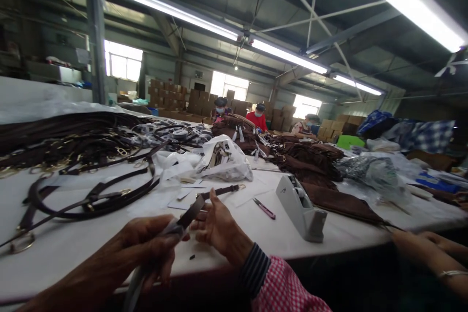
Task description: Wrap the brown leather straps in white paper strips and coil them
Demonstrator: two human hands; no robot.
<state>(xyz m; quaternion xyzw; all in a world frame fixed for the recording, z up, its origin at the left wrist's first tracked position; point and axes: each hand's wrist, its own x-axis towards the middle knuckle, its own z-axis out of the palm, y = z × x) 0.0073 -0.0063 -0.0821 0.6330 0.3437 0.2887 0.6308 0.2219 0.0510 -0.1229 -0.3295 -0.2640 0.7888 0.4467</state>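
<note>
My left hand [149,246] is closed around a dark brown strap [192,212], part of which is in a thin greyish wrap that hangs below the hand. The strap runs up to my right hand [217,229], whose thumb and curled fingers are round it. Beyond that thumb, the strap's end with a small gold clasp [241,186] points right, over the white table [234,248]. Pink-handled thread snips [265,208] lie to the right of my right hand. A grey tape dispenser [302,209] stands farther right.
Coiled brown straps [98,200] with metal rings lie left, by a long strap pile [66,131]. A clear bag of parts [226,158] sits mid-table. Brown bags [310,161] are heaped right. Another person's hands [427,248] are at the right edge; several people work across the table.
</note>
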